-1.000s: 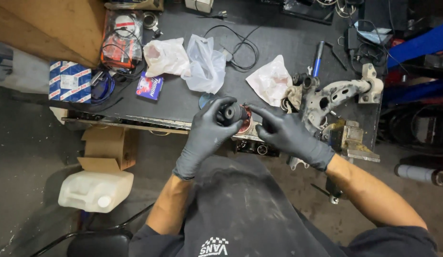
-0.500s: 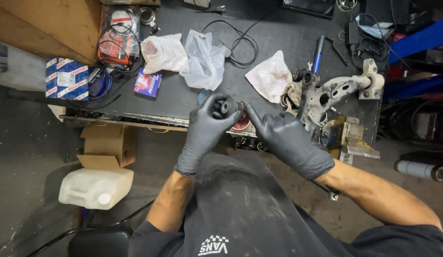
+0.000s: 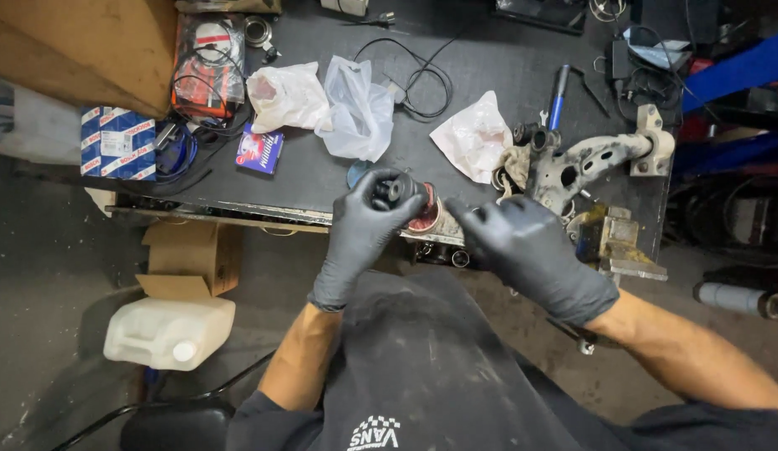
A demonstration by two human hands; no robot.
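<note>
Left hand point(image 3: 362, 235) holds a black rubber bushing point(image 3: 392, 189) above the table point(image 3: 305, 179) edge, grip pinching it end-up, apparently for inspection. Right hand point(image 3: 529, 250), at three o'clock of it, hangs apart, fingers loosely spread, empty.

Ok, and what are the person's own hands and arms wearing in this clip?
Both hands wear matching black disposable-style gloves, the left hand and the right hand, thin and slightly glossy, ending just past the wrists. The forearms are bare, with no sleeves reaching them and no watch or band showing. No markings are visible on the gloves.
</note>
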